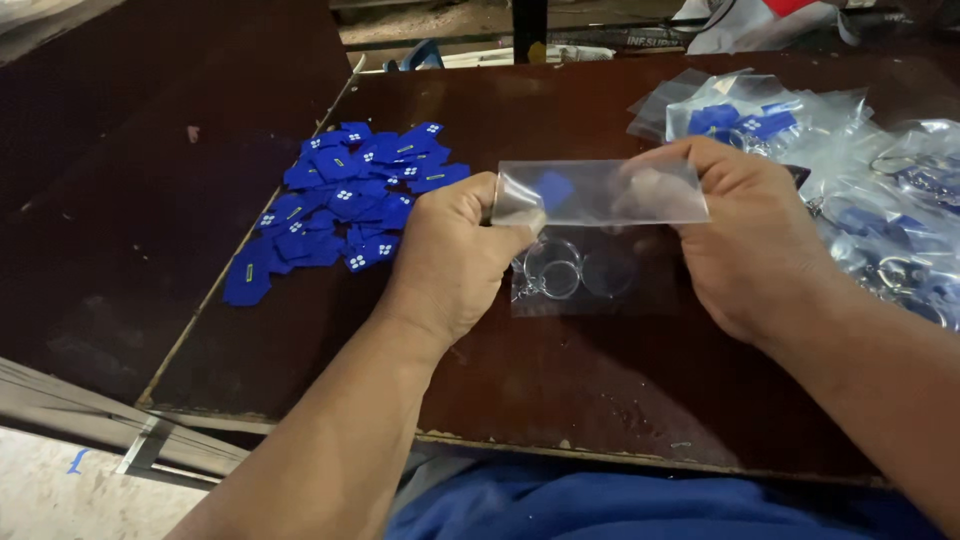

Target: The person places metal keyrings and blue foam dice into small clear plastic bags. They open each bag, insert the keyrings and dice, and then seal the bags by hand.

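Together, both hands, left (pixel 452 262) and right (pixel 755 240), pinched closed on a clear plastic bag (pixel 610 192) with a blue piece inside.

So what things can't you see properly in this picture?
Head view only:
- Small blue piece inside the clear bag: blurred by the plastic, shape unclear.
- Left hand and right hand: fingertips hidden behind the bag.
- Pile of filled bags: cut off by the right edge.
- White marks on the blue pieces: too small to make out.

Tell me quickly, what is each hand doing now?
Left hand: closed, pinching the left end of a clear plastic bag.
Right hand: closed, holding the bag's right end.
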